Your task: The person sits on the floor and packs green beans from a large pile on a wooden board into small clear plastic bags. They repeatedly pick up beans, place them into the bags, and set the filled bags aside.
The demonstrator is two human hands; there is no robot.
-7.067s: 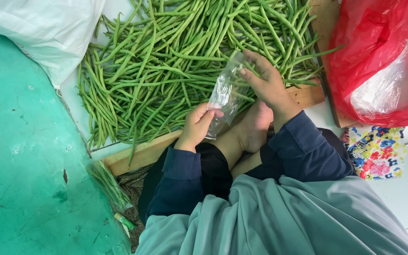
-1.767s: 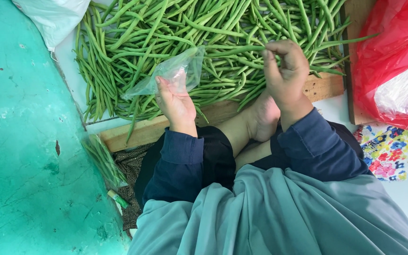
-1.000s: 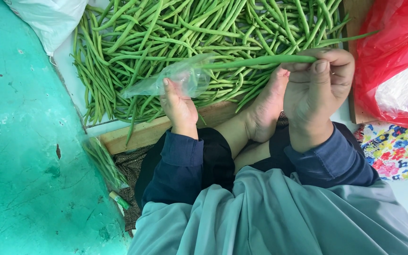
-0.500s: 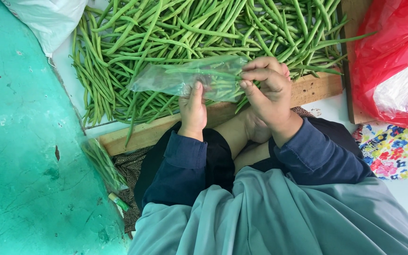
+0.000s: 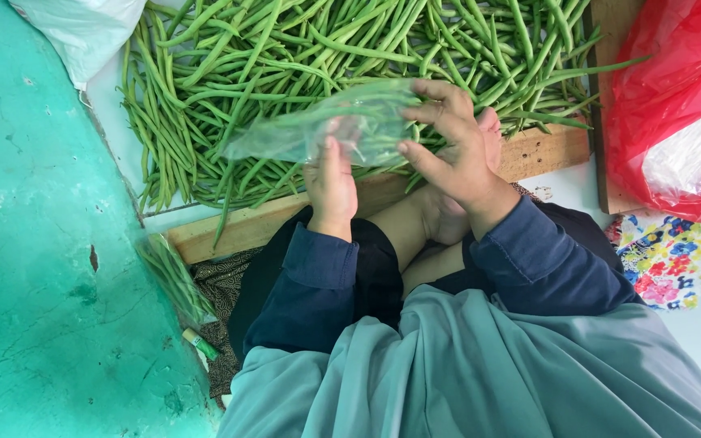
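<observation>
the left hand (image 5: 332,180) grips the clear plastic bag (image 5: 326,130) just above the heap of green beans (image 5: 285,57), and the right hand (image 5: 456,150) pinches its open end. best to hold the mouth wide and level, so the beans already inside lie straight and none snag.

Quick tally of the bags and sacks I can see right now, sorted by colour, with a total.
Clear plastic bag, holding green beans, held by the left hand and right hand: 1
Red plastic bag, on the right: 1
White sack, top left: 1
Clear bag of beans lying on the floor by the left knee: 1
Total: 4
</observation>
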